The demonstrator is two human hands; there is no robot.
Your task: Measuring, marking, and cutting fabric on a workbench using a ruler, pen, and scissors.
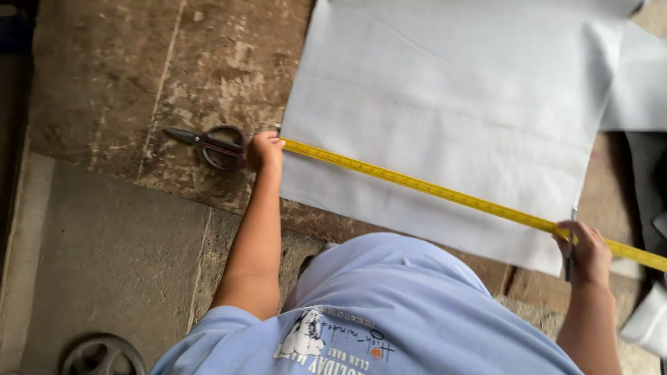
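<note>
A large sheet of pale grey fabric (451, 104) lies flat on a worn brown floor. A yellow measuring tape (431, 189) runs across its near part from left to right. My left hand (265, 151) pins the tape's end at the sheet's left edge. My right hand (589, 251) presses the tape down near the sheet's right corner and also holds a thin dark pen-like stick (570, 258). Dark-handled scissors (212, 144) lie on the floor just left of my left hand, not touched.
A second pale sheet (636, 83) overlaps at the far right, with dark cloth (649, 187) below it. A dark round wheel-like object (103, 355) sits at the bottom left. My light blue shirt (375, 312) fills the lower middle.
</note>
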